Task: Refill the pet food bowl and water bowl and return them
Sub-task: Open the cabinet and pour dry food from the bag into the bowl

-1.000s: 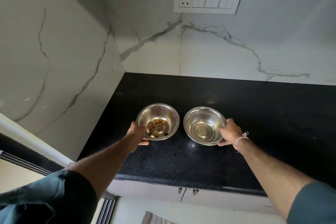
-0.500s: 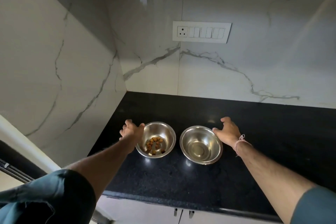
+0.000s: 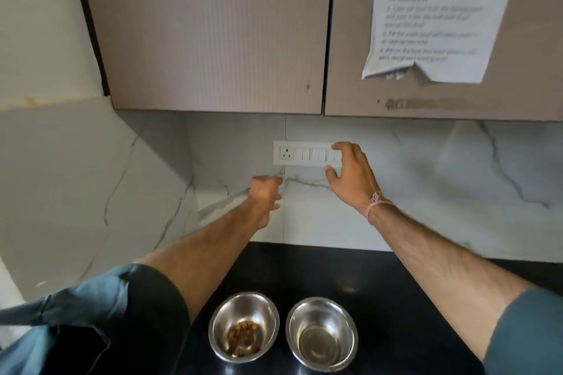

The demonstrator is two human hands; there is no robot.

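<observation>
Bowls are sitting side by side on the black counter (image 3: 396, 307), well below both my hands and nearer to me than either. I am holding neither. The food bowl (image 3: 243, 326) is lying under my left forearm, the water bowl (image 3: 322, 333) just to its right, the two rims close but apart.

I am raising both arms toward the cabinets (image 3: 213, 33) above. My left hand (image 3: 264, 192) is hanging in front of the marble wall, fingers loosely spread and closed on nothing. My right hand (image 3: 350, 175) is higher, fingers apart and curved, empty, passing in front of the right end of the switch plate (image 3: 300, 153); I cannot tell whether it is touching the plate. I am judging that the hands are heading for the cabinet doors overhead, where the food is probably being kept, and that the bowls are parked below so both hands are free for the doors.

The food bowl is holding only a small scatter of brown kibble at the bottom, far from full. The water bowl is looking nearly empty; there may be a thin film of water at its base, but the shine of the steel is making that hard to tell. Neither is refilled yet.

A printed sheet (image 3: 432, 9) is taped to the door above my right hand, its text too blurred to read.
</observation>
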